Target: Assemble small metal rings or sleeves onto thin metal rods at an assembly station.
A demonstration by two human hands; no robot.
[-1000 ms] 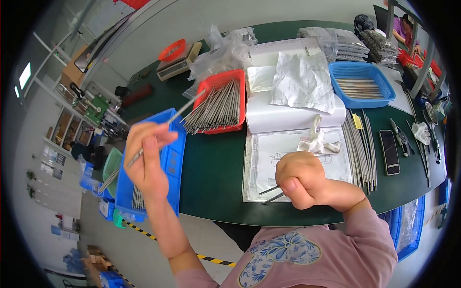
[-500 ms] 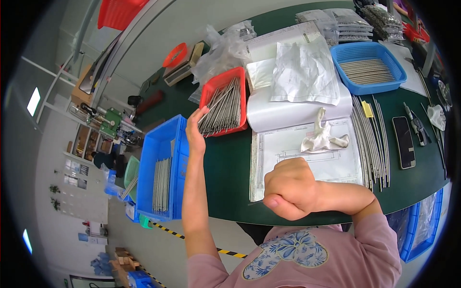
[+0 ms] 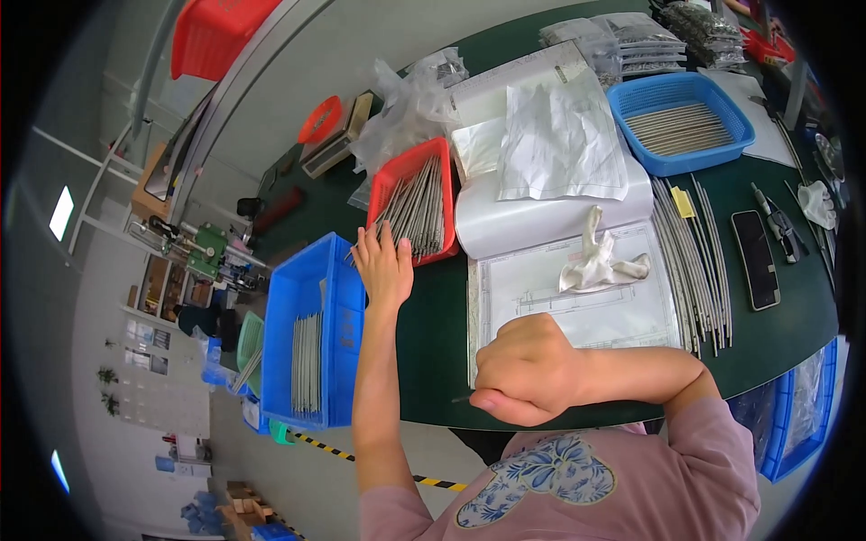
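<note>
My left hand (image 3: 383,269) reaches over the near edge of a red basket (image 3: 449,203), fingers spread on or just above the ends of the metal rods (image 3: 417,209) piled in it. Whether a fingertip touches a rod cannot be made out. In front of my body my right hand (image 3: 526,370) is closed in a fist. A thin dark tip (image 3: 460,398) pokes out beside its thumb; the rest of that rod-like thing is hidden. Under and beyond the fist lies a printed drawing (image 3: 532,307), with a white glove (image 3: 598,261) on it.
Left of the red basket stands a blue bin (image 3: 345,334) with more rods. A light-blue basket (image 3: 677,164) holds rods at the back right. Loose rods (image 3: 690,270), a phone (image 3: 755,260) and calipers (image 3: 778,225) lie right. Crumpled paper (image 3: 559,144) covers an open binder.
My left hand has turned and its fingers have spread over the near rods in the red basket. My right fist has shifted slightly left and nearer. The whole view has tilted a little.
</note>
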